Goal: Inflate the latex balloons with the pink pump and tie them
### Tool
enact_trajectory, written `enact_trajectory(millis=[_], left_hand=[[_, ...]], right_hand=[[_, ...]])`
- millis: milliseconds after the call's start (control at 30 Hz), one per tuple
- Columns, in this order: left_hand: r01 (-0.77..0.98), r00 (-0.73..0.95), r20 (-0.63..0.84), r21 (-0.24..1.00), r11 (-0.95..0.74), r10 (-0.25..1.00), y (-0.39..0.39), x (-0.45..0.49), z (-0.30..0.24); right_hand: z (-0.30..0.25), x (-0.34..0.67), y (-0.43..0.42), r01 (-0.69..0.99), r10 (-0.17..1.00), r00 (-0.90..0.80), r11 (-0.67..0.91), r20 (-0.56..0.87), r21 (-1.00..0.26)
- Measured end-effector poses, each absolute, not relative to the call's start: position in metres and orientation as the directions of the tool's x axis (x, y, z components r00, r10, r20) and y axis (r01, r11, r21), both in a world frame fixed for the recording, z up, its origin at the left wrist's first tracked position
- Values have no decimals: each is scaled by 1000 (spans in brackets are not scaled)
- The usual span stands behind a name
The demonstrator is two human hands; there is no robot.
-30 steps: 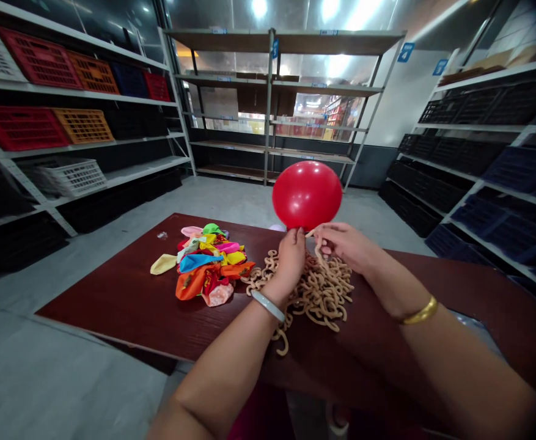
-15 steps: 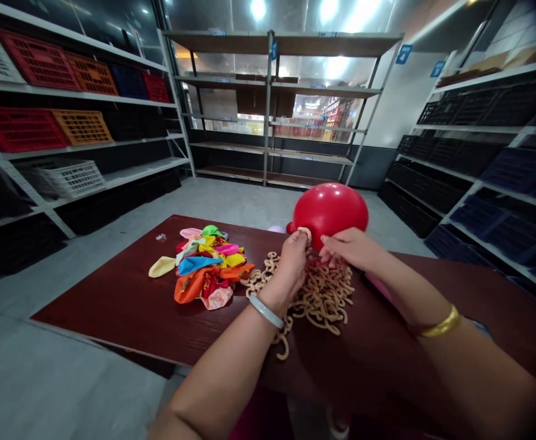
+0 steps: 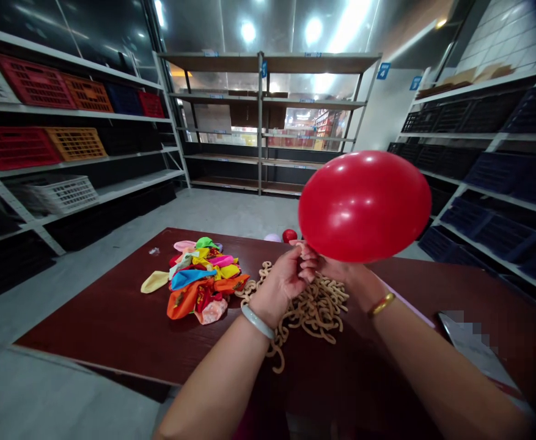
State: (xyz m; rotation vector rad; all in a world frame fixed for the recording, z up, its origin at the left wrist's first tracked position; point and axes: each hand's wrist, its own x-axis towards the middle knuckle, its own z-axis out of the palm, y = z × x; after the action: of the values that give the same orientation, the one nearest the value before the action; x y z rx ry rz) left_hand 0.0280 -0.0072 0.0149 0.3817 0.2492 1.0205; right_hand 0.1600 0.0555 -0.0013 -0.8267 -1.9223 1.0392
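Note:
A large inflated red balloon (image 3: 363, 205) is over the table, its lower left side close to both my hands. My left hand (image 3: 297, 269) is closed with its fingers pinched together at the balloon's neck end. My right hand (image 3: 343, 272) meets it there, under the balloon, fingers bent round the neck; the balloon and left hand partly hide them. The neck itself does not show clearly. Below my hands lies a heap of curved beige pieces (image 3: 316, 315), some C-shaped. Left of it is a pile of limp, coloured balloons (image 3: 189, 278), with a pale yellow one at its edge.
The dark brown table (image 3: 98, 318) carries these things. At right lies a flat grey-white object (image 3: 469, 342), partly blurred out. Beyond the far edge show a small red round object (image 3: 290, 235) and a pale lilac one (image 3: 273, 238). Shelves with crates (image 3: 33, 80) line the sides.
The balloon has come up, right and nearer, and looks larger. My right hand has moved in under it, against my left. A beige piece seen in my left fingers no longer shows clearly.

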Motion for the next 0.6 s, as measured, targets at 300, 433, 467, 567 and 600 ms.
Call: enact_trajectory(millis=[300,433,467,567,600], left_hand=[[-676,579,-103,493,547,809,-7,20,17],[-654,389,-115,664,362,914,-5,27,13],[-645,303,-98,711,280,948,-4,30,10],[-485,-5,43,874,-40,999,-1,38,0],[-366,-85,121,919,-144,989,0,40,-3]], right_hand=[[-1,190,45,121,839,-544,105,22,-987],[1,188,37,71,919,-363,192,154,-979],[2,185,33,86,926,-326,227,188,-970],[7,176,15,197,916,-275,351,292,-915],[9,173,9,263,891,-266,435,368,-861]])
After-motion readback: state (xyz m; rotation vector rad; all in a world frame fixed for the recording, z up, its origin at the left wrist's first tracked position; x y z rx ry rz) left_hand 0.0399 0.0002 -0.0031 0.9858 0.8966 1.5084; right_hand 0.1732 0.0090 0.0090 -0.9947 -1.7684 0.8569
